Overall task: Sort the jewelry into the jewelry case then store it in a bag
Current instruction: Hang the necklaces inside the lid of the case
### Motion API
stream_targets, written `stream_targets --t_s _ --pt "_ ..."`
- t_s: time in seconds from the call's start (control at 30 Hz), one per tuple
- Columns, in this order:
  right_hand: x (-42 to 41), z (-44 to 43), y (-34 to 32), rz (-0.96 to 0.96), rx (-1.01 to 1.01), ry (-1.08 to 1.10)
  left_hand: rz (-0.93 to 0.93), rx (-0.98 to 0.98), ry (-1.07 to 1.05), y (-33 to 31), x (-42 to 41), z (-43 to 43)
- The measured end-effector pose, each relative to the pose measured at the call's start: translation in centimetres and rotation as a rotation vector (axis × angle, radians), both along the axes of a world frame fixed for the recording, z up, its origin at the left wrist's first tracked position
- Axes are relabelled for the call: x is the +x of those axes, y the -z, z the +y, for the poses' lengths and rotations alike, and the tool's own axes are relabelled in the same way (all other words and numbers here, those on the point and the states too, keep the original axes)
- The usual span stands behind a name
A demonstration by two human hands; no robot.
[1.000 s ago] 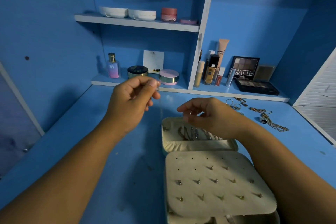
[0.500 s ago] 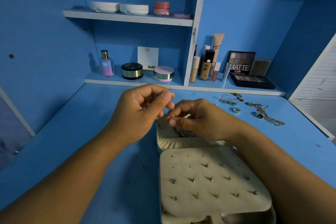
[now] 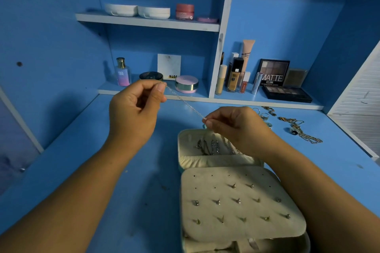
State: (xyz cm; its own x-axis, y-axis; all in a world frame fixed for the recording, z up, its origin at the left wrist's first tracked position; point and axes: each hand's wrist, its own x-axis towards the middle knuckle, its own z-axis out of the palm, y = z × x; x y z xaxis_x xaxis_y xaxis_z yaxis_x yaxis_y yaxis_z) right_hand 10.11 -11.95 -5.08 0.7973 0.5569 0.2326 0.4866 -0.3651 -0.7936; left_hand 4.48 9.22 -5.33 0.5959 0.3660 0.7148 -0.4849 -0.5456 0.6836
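A thin silver chain (image 3: pixel 184 102) is stretched taut between my two hands. My left hand (image 3: pixel 134 109) pinches its upper end; my right hand (image 3: pixel 234 125) pinches its lower end just above the open cream jewelry case (image 3: pixel 185 160). The case's far compartment holds several chains (image 3: pixel 213 147). Its near flap (image 3: pixel 238 205) carries several stud earrings. Several rings (image 3: pixel 264 116) and a gold chain (image 3: pixel 302 133) lie on the blue desk to the right.
Shelves at the back hold a perfume bottle (image 3: pixel 123 72), round compacts (image 3: pixel 186 84), foundation bottles (image 3: pixel 234 76) and eyeshadow palettes (image 3: pixel 286 93). White containers (image 3: pixel 137 10) and a pink jar (image 3: pixel 184 11) sit on the upper shelf. A white slatted panel (image 3: pixel 362 109) borders the desk's right.
My hands met over the case half a second ago, then pulled apart. The chain now stretches straight between them, my left hand raised up and left.
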Motion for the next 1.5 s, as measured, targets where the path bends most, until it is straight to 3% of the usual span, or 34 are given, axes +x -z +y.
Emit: stream_targets --t_s 0.23,0.5,0.7,0.9,1.1,1.27,1.5 --pt "0.0 0.2 0.0 -0.087 0.120 0.140 -0.027 0.020 0.027 -0.1 -0.1 -0.1" --pt "-0.3 0.2 -0.3 -0.143 0.065 0.166 -0.027 0.026 0.035 0.0 -0.1 -0.1" --pt "-0.4 0.0 -0.9 -0.035 0.112 0.156 -0.023 -0.001 0.037 -0.1 0.0 -0.1" --pt "-0.5 -0.3 -1.1 0.217 0.155 -0.116 0.040 -0.168 0.049 -0.3 0.1 0.0" --pt "0.2 -0.3 -0.7 0.030 -0.131 -0.023 0.029 -0.363 0.046 -1.0 0.0 0.6" --pt "1.4 0.4 0.0 -0.055 -0.156 0.057 0.014 -0.462 0.093 -1.4 -0.1 1.1" --pt "2.1 0.9 0.7 -0.112 -0.215 0.047 0.093 -0.429 0.163 -1.2 0.0 0.6"
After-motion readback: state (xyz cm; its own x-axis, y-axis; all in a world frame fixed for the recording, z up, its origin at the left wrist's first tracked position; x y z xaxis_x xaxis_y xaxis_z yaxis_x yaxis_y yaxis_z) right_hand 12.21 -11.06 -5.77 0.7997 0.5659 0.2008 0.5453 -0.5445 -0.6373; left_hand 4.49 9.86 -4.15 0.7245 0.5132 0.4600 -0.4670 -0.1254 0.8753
